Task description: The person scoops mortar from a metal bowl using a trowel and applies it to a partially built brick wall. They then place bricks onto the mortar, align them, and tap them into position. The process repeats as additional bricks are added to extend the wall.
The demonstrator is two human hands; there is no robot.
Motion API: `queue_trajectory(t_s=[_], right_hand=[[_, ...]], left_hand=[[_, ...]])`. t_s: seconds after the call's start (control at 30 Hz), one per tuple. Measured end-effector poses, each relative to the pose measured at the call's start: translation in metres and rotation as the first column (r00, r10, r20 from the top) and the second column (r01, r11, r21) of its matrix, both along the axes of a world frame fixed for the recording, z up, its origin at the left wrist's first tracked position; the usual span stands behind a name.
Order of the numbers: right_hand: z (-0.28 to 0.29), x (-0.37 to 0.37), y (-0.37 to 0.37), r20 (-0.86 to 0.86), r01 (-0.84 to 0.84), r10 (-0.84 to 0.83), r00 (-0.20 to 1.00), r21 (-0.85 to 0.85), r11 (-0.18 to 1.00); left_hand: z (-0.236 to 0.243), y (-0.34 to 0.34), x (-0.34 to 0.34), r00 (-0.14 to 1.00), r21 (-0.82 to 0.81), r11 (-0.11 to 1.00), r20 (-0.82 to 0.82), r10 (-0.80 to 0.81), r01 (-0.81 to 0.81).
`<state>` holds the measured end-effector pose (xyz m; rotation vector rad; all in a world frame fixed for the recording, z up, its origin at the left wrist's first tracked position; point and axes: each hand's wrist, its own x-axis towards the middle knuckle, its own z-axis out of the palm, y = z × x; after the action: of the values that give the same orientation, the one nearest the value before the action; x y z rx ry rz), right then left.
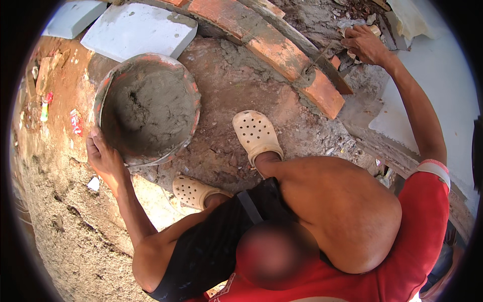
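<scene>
A round bucket [195, 95] of wet grey mortar [151, 108] stands on the ground at left, its reddish rim smeared with mortar. My left hand [104, 156] is closed on the bucket's near left side; whether it grips the rim or a handle is unclear. Far to the right, my right hand [366, 45] reaches past a curved row of orange bricks [279, 58]. Its fingers are curled down among rubble, and what they hold is hidden. A thin wire or string [319, 56] runs between the bricks and that hand.
White blocks [140, 31] lie behind the bucket. A wooden board [327, 73] lines the bricks' far side. A pale flat slab [427, 95] lies under my right arm. My feet, in beige clogs [255, 135], rest between bucket and bricks. Litter [76, 122] dots the left ground.
</scene>
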<state>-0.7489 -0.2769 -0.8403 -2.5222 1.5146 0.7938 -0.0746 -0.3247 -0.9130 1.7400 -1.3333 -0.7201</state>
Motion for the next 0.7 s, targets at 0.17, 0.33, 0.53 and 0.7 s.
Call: queue_trajectory(t_s=[0.17, 0.33, 0.53, 0.7], right_hand=[[0.006, -0.011, 0.001, 0.077, 0.063, -0.06, 0.995, -0.039, 0.997], [0.009, -0.016, 0.003, 0.041, 0.007, -0.009, 0.999, 0.059, 0.998], [0.015, -0.004, -0.012, 0.075, 0.082, -0.086, 0.994, 0.054, 0.995], [-0.007, 0.047, -0.04, 0.034, -0.091, 0.086, 0.996, 0.191, 0.977]], left_hand=[[-0.002, -0.001, -0.003, 0.99, -0.034, 0.999, -0.142, 0.004, -0.01], [-0.001, 0.0, 0.002, 1.0, 0.027, 1.0, -0.002, -0.003, 0.003], [-0.008, -0.002, 0.004, 0.997, 0.0, 1.0, -0.074, 0.012, -0.012], [-0.006, -0.002, 0.003, 0.999, 0.008, 1.0, -0.039, 0.011, -0.011]])
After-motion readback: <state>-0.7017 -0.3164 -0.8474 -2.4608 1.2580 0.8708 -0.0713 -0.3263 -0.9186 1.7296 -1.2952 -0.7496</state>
